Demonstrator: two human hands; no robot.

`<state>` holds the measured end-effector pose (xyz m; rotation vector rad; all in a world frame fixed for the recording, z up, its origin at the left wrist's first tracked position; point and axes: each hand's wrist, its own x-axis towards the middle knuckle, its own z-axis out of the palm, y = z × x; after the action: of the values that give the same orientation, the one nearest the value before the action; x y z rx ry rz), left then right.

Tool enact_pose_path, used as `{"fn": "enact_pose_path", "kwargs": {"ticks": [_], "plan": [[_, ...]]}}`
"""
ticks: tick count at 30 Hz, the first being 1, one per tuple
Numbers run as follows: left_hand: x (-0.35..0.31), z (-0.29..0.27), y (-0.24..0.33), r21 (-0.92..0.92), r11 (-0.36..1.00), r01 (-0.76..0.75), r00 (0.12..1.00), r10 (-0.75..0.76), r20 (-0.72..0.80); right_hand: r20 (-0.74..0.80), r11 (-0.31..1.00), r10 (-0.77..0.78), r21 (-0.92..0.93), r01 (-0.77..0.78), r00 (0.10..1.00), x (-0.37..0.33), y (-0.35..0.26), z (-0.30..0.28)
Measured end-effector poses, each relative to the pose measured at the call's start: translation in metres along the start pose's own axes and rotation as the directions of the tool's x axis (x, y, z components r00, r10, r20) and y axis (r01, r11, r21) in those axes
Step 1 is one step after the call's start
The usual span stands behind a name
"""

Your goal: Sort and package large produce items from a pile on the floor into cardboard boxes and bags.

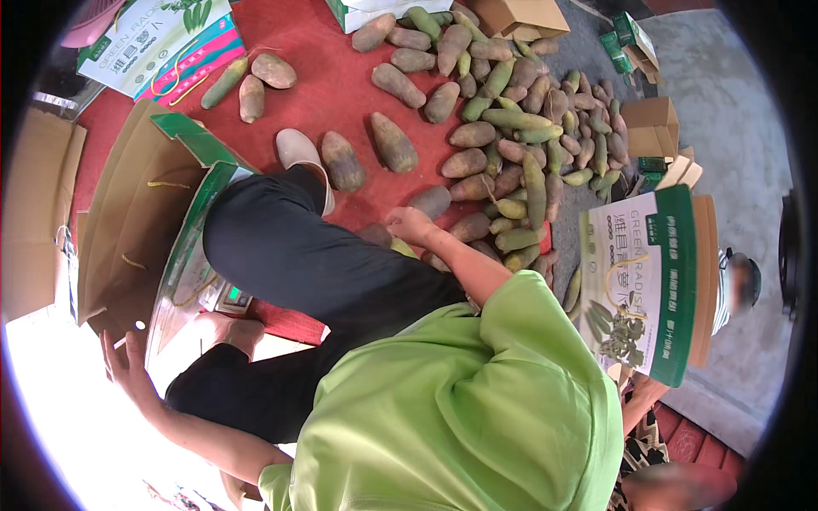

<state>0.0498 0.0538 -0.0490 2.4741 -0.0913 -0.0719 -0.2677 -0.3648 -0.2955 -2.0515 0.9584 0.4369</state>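
Across the red floor covering (324,51) lie heaped and scattered oblong, green-and-brown radishes (515,119); the right hand (411,226) dips among the nearest, whether its fingers grasp one unclear. The left hand (128,375) has spread, released fingers beside a tall, open, green-and-white-faced cardboard carton (141,196).

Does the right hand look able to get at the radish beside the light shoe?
Probably yes: bare red carpet shows between the right hand and the radish, though the shoe sits close.
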Motion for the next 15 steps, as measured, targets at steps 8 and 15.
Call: {"fn": "enact_pose_path", "kwargs": {"ticks": [8, 15], "plan": [[0.000, -0.001, -0.001, -0.019, 1.000, -0.006, 1.000, 0.006, 0.027, -0.119, 0.979, 0.080, -0.177, -0.100, 0.990, -0.008, 0.053, -0.011], [-0.004, -0.004, 0.001, 0.094, 0.996, 0.001, 1.000, -0.002, 0.009, -0.402, 0.712, 0.471, -0.353, -0.607, 0.785, -0.012, 0.124, -0.066]]}}
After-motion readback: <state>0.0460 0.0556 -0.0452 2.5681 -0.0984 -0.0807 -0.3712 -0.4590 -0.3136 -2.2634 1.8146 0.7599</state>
